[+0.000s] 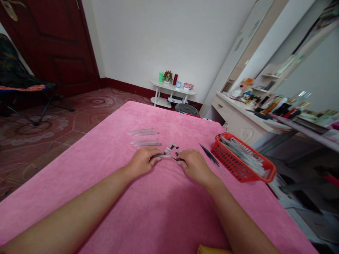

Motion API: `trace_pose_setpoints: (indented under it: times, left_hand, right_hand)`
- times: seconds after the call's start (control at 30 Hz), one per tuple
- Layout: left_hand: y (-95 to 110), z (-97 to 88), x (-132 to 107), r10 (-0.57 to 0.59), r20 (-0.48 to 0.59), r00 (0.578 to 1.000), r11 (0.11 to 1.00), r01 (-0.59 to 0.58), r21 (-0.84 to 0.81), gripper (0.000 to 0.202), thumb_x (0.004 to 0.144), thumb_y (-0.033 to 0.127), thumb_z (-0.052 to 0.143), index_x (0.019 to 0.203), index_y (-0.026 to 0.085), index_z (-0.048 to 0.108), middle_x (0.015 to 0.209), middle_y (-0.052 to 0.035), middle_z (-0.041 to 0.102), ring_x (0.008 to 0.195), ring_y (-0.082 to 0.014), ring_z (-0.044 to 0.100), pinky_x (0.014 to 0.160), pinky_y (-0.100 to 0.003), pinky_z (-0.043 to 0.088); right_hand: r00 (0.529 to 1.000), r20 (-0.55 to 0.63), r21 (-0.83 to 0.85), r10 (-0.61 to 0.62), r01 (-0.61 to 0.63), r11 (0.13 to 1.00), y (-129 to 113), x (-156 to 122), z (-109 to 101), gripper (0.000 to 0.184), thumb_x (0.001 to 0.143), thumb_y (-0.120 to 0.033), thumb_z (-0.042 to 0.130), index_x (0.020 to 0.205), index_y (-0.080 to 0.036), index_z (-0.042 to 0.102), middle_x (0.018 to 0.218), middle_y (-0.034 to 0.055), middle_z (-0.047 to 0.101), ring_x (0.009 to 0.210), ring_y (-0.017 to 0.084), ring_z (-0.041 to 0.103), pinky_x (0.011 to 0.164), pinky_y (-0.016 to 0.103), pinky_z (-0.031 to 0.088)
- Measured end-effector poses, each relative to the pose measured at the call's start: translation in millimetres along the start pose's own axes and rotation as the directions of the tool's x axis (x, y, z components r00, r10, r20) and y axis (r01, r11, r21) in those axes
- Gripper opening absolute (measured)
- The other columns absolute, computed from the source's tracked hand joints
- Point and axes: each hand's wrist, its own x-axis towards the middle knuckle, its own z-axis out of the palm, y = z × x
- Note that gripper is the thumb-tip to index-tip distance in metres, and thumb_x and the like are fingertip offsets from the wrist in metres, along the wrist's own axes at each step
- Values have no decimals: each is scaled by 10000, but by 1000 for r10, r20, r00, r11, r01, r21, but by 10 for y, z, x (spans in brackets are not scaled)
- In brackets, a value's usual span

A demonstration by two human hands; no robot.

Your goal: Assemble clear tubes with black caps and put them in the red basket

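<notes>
On the pink cloth (159, 204) both my hands meet over one thin clear pen barrel (164, 156). My left hand (143, 160) is closed in a pinch on its left end. My right hand (192, 165) is closed on its right end, where a small black tip shows. Just beyond my fingers lies a small heap of pen caps and small parts (172, 148). Further out, two groups of clear pen tubes (144, 137) lie in rows. Black refills (209, 155) lie to the right of my right hand.
A red plastic basket (242, 169) full of clear pen tubes sits at the cloth's right edge. A dressing table (238, 116) with bottles stands beyond it. A white low table (172, 91) is by the far wall, a folding chair (23, 88) at left.
</notes>
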Motion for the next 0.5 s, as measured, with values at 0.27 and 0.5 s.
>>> trace_pose_setpoints:
  times: [0.27,0.5]
  left_hand:
    - [10,-4,1,-2,4,1000,1000,2,4,186,855,194,564,1000,186,679,927,-58,703,824,-181,629,725,-283,454]
    - [5,1,5,-3,5,1000,1000,3,7,185,850,184,565,995,185,681,927,-60,703,820,-180,629,718,-280,452]
  right_hand:
    - [1000,-8,-2,-7,7,1000,1,-2,6,127,848,-216,557,806,-183,672,830,38,696,806,171,591,749,271,346]
    - [1000,1,-4,0,0,1000,-7,-5,0,136,848,-207,552,813,-181,681,841,46,699,826,178,596,765,271,354]
